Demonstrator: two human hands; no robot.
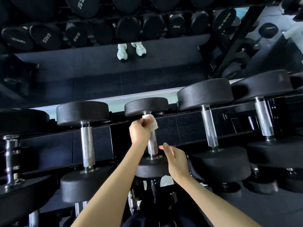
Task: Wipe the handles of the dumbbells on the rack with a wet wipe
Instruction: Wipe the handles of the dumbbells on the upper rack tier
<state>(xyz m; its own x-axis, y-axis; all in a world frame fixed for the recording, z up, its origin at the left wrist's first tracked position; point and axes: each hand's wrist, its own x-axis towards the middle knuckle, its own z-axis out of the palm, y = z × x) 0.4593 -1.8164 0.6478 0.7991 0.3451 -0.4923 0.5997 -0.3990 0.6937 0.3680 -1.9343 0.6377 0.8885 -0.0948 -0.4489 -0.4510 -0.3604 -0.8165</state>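
Note:
A row of black dumbbells with chrome handles lies across the rack (165, 128). My left hand (139, 131) grips a white wet wipe (151, 122) wrapped round the far end of the middle dumbbell's knurled handle (152, 145), just below its far head (146, 106). My right hand (176, 158) hovers with relaxed, straight fingers beside the near end of that handle, above the near head (151, 169). It holds nothing.
Neighbouring dumbbells flank the middle one: handle (87, 146) to the left, handle (209, 128) and handle (264, 118) to the right. A mirror behind the rack reflects more dumbbells and white shoes (131, 49). A lower tier of dumbbells shows under my arms.

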